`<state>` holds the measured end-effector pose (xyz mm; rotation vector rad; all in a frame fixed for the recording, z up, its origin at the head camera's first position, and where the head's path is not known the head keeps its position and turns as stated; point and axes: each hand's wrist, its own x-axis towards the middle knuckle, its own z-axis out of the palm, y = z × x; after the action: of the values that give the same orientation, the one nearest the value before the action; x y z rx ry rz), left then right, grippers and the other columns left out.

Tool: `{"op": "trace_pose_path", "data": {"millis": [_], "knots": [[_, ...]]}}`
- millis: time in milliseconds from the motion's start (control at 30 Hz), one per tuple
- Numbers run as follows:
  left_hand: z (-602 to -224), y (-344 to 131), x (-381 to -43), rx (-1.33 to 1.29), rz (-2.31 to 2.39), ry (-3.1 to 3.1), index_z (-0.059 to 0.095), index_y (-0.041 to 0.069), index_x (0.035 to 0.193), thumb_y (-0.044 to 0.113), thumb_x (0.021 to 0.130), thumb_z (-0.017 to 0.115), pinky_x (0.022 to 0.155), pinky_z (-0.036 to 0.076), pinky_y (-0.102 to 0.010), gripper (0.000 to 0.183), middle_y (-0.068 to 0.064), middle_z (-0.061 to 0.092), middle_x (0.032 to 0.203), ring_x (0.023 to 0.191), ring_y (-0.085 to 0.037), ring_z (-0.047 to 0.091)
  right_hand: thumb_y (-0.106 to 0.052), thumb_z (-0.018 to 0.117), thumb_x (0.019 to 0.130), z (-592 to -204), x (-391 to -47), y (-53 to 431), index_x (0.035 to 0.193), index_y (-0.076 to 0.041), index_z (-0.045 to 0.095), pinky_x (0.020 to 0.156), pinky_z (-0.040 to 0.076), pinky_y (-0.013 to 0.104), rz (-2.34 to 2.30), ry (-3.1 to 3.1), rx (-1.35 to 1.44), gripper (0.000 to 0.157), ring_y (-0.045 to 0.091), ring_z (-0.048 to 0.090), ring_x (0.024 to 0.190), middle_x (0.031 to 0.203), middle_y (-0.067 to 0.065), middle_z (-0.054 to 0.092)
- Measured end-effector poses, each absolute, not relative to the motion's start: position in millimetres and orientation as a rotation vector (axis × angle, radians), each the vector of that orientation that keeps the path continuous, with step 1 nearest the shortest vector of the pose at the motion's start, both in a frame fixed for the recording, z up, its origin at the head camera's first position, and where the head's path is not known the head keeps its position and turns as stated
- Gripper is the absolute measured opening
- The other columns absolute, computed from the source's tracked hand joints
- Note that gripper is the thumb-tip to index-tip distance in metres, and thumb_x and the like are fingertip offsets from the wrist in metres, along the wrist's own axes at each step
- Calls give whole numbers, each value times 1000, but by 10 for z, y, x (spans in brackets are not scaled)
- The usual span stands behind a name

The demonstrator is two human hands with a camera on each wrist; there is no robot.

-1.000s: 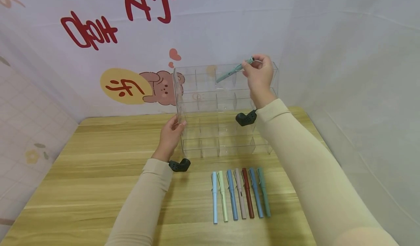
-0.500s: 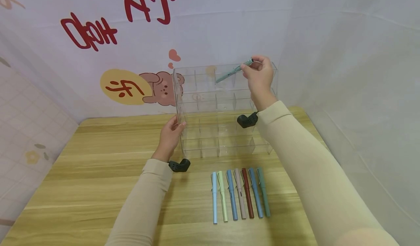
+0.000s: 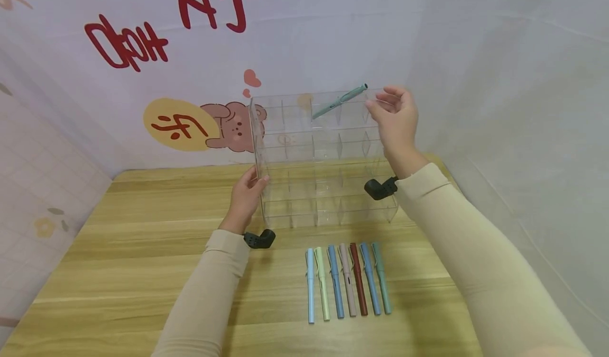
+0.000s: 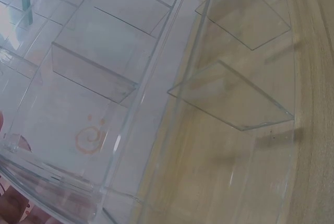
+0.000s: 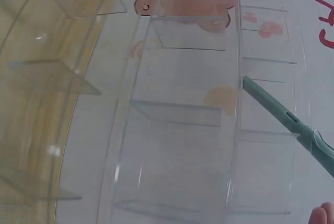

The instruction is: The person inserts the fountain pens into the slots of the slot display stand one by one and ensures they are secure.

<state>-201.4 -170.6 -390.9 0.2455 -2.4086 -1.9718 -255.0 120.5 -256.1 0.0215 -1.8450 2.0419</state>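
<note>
A clear acrylic rack with rows of small compartments stands upright at the back of the table. My left hand grips its left side panel, thumb on the near side; in the left wrist view the fingers show through the plastic. A teal-green pen lies slanted in the rack's top row, its capped end up and to the right, propped across a divider. Just right of that end is my right hand, fingers loosely bent and holding nothing. Its fingertips appear below the pen in the right wrist view.
On the wooden table, before the rack, several pens lie side by side, among them a light blue pen, a dark red pen and a green pen. A printed white curtain hangs close behind.
My right hand has let go of the teal-green pen and moved right and slightly down. The pen stays slanted in the top row. My left hand keeps its grip on the rack.
</note>
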Motion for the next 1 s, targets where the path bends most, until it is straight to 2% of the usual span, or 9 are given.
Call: {"op": "trace_pose_path", "data": {"millis": [300, 500, 733, 1000], "knots": [[-3886, -1689, -2001, 249, -1976, -2411, 41, 18, 148, 32, 99, 55, 107, 37, -48, 53, -8, 42, 148, 132, -26, 43, -6, 69, 88, -2818, -2203, 1474, 121, -6, 50, 85, 50, 19, 1946, -2023, 49, 38, 13, 58, 103, 111, 3, 58], [-3877, -1681, -2005, 255, -1973, -2406, 42, 16, 147, 31, 99, 55, 107, 37, -48, 52, -10, 44, 146, 131, -26, 45, -5, 67, 89, -3101, -1978, 1660, 119, -3, 49, 81, 49, 13, 1931, -2128, 111, 35, 9, 58, 97, 108, 2, 57], [-3881, -1679, -2006, 251, -1984, -2395, 42, 16, 147, 30, 99, 55, 107, 37, -48, 52, -10, 45, 146, 131, -26, 45, -13, 66, 92, -3469, -1755, 1783, 121, -3, 49, 78, 51, 15, 1854, -2323, 82, 35, 5, 59, 95, 106, -4, 58], [-3885, -1679, -2010, 247, -1971, -2395, 43, 16, 146, 31, 99, 55, 107, 37, -47, 51, -9, 44, 146, 131, -25, 45, -17, 62, 95, -3800, -1516, 1851, 129, 4, 44, 81, 51, 16, 1899, -2496, 35, 44, 1, 58, 94, 119, 14, 55]]}}
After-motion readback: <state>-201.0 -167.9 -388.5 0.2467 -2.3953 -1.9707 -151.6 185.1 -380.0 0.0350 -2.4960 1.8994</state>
